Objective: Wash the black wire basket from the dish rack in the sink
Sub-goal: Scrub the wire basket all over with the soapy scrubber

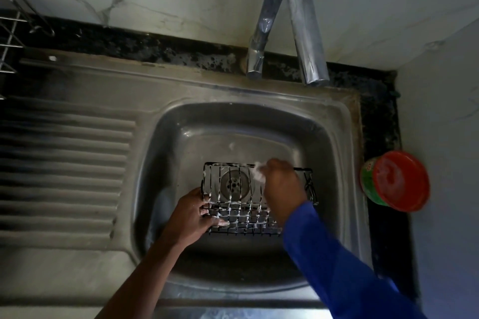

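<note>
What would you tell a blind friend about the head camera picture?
Two hands wash a black wire basket in a steel sink. The left hand grips its left edge; the right hand rubs a foamy scrubber on its far rim. A red tub sits beside the sink.

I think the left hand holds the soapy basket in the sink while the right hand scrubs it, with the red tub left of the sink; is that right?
Not quite: the head view shows the tub right of the sink, not left. The left hand does hold the basket while the right hand scrubs it with a foamy pad.
</note>
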Demonstrator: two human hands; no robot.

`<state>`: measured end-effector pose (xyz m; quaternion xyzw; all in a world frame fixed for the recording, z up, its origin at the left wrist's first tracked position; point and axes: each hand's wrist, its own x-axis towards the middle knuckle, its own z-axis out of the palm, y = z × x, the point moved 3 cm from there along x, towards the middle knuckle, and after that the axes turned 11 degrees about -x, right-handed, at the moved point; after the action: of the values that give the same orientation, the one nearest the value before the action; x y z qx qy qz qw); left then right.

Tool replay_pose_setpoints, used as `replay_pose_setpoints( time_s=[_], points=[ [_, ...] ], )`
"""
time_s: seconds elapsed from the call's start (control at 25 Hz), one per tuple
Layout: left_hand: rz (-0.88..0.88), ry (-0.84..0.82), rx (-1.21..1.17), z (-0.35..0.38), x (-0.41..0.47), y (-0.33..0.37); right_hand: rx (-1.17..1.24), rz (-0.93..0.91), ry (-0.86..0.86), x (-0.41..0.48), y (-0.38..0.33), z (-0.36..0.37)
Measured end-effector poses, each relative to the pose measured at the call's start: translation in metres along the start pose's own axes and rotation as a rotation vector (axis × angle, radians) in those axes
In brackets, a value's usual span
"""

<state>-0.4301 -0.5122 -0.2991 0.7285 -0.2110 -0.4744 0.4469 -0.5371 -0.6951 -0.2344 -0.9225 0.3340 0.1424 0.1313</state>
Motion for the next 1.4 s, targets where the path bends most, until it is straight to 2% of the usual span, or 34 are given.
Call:
replay_pose_setpoints(
  time_s=[0.08,0.2,0.28,0.4,0.48,0.56,0.68,0.76,0.84,0.96,1.04,1.16,1.24,1.4],
  points=[
    [-0.009,0.014,-0.014,-0.001,0.002,-0.003,0.011,0.103,-0.047,0.025,0.012,-0.001],
    [-0.005,0.003,0.022,-0.003,0.002,0.0,-0.03,-0.03,-0.094,-0.016,-0.008,-0.003],
    [-0.011,-0.006,0.043,-0.001,0.0,0.002,-0.02,-0.135,-0.003,-0.045,-0.015,-0.008],
    [-0.025,0.0,0.016,0.0,-0.002,0.002,-0.015,-0.035,-0.018,0.002,-0.005,-0.011],
    [-0.029,-0.002,-0.001,-0.002,0.0,0.004,-0.024,0.001,-0.097,0.012,-0.005,-0.005],
    [-0.046,-0.027,-0.011,-0.002,-0.001,0.007,-0.056,-0.094,-0.044,-0.016,-0.01,-0.007],
    [-0.059,-0.022,-0.018,-0.001,-0.004,0.006,0.065,-0.099,0.042,-0.048,0.0,-0.011],
    [-0.05,-0.017,-0.017,0.002,-0.003,0.004,-0.031,0.004,0.025,-0.011,0.011,-0.013],
    [-0.058,0.005,0.006,0.003,-0.004,0.003,-0.03,0.058,-0.011,0.013,0.021,-0.009],
    [-0.028,0.01,0.098,0.003,-0.006,0.005,-0.007,-0.017,-0.022,-0.02,0.024,0.002],
    [-0.005,-0.01,0.154,0.002,-0.008,0.004,0.014,-0.054,0.053,-0.046,0.032,-0.005],
    [-0.004,0.011,0.188,0.003,-0.007,0.004,0.012,0.108,0.04,-0.003,0.054,-0.007],
    [-0.022,0.022,0.194,0.002,-0.006,0.005,-0.042,0.044,-0.018,0.004,0.043,-0.003],
    [-0.054,0.003,0.227,0.002,-0.008,-0.003,0.033,-0.048,0.016,-0.06,0.031,0.006]
  ],
)
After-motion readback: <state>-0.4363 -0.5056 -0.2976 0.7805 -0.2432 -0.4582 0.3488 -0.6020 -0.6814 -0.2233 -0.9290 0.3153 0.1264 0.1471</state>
